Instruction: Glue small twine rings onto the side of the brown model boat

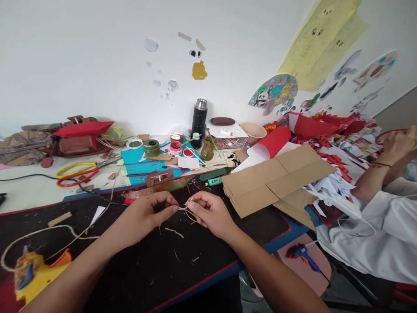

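Over the black mat (140, 278), my left hand (150, 215) and my right hand (210, 213) face each other with fingertips pinched. A thin piece of beige twine (183, 208) runs between them, one end in each pinch. Short twine scraps (174, 233) lie on the mat just below. Behind my hands rests a small brown model boat (159, 182). A longer rope (42, 228) loops across the mat on the left, beside a yellow glue gun (42, 274).
Orange-and-yellow scissors (80, 173) lie at the back left. Paint jars (151, 148) and a black thermos (199, 121) stand behind. Folded cardboard (276, 178) covers the right side. A co-worker's arm (374, 169) works among paper scraps at far right; a blue glue gun (306, 256) lies on a pink stool.
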Demonstrator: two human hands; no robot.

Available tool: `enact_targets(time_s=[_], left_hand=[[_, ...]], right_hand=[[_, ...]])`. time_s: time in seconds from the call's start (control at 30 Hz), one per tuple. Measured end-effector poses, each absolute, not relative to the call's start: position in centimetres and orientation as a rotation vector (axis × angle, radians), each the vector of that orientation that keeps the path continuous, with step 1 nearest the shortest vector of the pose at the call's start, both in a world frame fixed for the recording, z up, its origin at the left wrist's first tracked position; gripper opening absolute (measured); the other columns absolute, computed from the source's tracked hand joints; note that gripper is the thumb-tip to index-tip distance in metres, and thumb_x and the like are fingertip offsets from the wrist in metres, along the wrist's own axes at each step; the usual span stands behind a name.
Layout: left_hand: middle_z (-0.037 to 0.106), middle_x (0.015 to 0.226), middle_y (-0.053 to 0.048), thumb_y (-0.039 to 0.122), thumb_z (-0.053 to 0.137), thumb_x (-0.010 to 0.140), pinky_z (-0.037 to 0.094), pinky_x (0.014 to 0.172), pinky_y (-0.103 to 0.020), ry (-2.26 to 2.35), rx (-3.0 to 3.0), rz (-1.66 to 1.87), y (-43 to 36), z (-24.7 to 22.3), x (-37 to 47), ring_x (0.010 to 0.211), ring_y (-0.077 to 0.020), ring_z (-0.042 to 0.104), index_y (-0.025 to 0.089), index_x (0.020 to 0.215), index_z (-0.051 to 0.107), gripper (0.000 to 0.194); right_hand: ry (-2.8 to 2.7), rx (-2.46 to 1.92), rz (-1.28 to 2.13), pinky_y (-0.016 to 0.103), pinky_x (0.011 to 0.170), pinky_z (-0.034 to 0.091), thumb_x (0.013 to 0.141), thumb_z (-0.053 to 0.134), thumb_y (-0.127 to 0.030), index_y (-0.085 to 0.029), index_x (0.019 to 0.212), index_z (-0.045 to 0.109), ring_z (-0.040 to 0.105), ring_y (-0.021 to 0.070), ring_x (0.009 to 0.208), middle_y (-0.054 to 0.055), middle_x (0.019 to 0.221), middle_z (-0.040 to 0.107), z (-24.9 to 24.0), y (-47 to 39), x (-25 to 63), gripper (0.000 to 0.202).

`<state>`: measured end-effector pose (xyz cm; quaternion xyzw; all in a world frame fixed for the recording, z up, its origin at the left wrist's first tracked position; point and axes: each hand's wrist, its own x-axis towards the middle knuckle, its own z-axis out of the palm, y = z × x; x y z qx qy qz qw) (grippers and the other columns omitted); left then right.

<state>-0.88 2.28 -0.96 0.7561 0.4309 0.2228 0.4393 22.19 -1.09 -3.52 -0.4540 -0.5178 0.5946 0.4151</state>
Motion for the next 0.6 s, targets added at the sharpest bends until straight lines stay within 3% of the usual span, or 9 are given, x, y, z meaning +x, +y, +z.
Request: enact_targets(time_s=[0.2, 0.4, 0.6], left_hand=[[0.074, 0.083, -0.001, 0.054, 0.056, 0.100, 0.047, 0.066, -0.028, 1.051, 1.939, 0.441, 2.0, -0.8, -0.8, 0.076, -0.0198, 0.064, 0.024, 0.090, 0.073, 0.036], [0.073, 0.077, -0.001, 0.040, 0.052, 0.098, 0.039, 0.062, -0.031, 1.156, 2.157, 0.239, 1.9, -2.1, -0.7, 0.068, -0.0199, 0.062, 0.025, 0.088, 0.070, 0.026], [0.080, 0.085, -0.006, 0.033, 0.049, 0.100, 0.041, 0.065, -0.034, 1.258, 2.357, 0.039, 2.4, -2.8, -0.7, 0.074, -0.0246, 0.072, 0.025, 0.088, 0.068, 0.024]], right_hand=[[-1.439, -1.235, 1.349, 0.025, 0.055, 0.039, 0.096, 0.074, -0.045, -0.021, 0.096, 0.072, 0.051, 0.0117, 0.054, -0.006, 0.064, 0.057, -3.9, -1.3, 23.2, 0.025], [-1.823, -1.517, 1.071, 0.026, 0.062, 0.037, 0.102, 0.072, -0.027, -0.021, 0.097, 0.078, 0.056, 0.0130, 0.062, -0.005, 0.069, 0.063, -3.9, -2.2, 25.1, 0.010], [-2.200, -1.670, 0.820, 0.028, 0.065, 0.033, 0.102, 0.082, -0.033, -0.024, 0.113, 0.082, 0.066, 0.0172, 0.071, -0.001, 0.078, 0.074, -3.6, -2.9, 26.0, 0.015]])
